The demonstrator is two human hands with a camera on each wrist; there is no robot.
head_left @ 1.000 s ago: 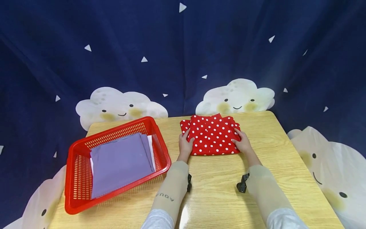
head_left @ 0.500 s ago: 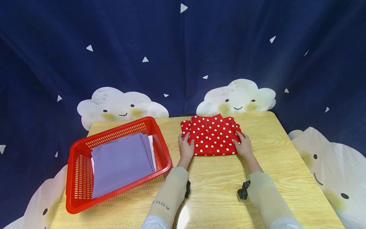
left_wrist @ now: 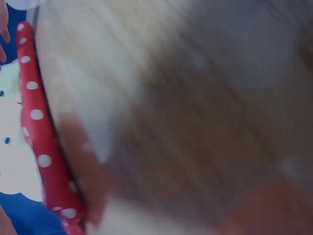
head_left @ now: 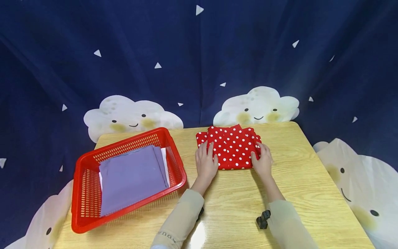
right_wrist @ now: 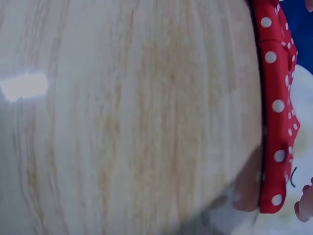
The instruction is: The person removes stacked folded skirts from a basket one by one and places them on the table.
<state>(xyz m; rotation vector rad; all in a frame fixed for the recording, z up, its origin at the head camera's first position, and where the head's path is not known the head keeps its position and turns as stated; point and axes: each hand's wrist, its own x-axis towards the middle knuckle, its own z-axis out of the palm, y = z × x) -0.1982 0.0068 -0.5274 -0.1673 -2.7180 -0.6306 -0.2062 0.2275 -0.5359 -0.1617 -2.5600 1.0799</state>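
Observation:
A folded red cloth with white polka dots (head_left: 233,148) lies flat near the table's far edge. My left hand (head_left: 206,164) rests on its left part, fingers stretched forward over the dots. At the opposite side, my right hand (head_left: 262,162) touches the cloth's right edge, its thumb over the top and fingers along the side. In the left wrist view the folded front edge of the polka-dot cloth (left_wrist: 39,117) runs down the left. The right wrist view has the same cloth (right_wrist: 278,107) along its right side, with fingertips (right_wrist: 307,203) just beyond it.
A red plastic basket (head_left: 129,211) stands on the left of the wooden table (head_left: 236,207). Folded purple cloth (head_left: 132,180) lies in it, with white fabric (head_left: 166,166) showing beside. A dark blue curtain with clouds (head_left: 199,62) hangs behind the table.
My left hand has moved right, from the cloth's left edge further onto it. The right hand has shifted slightly inward. The cloth stays in nearly the same place.

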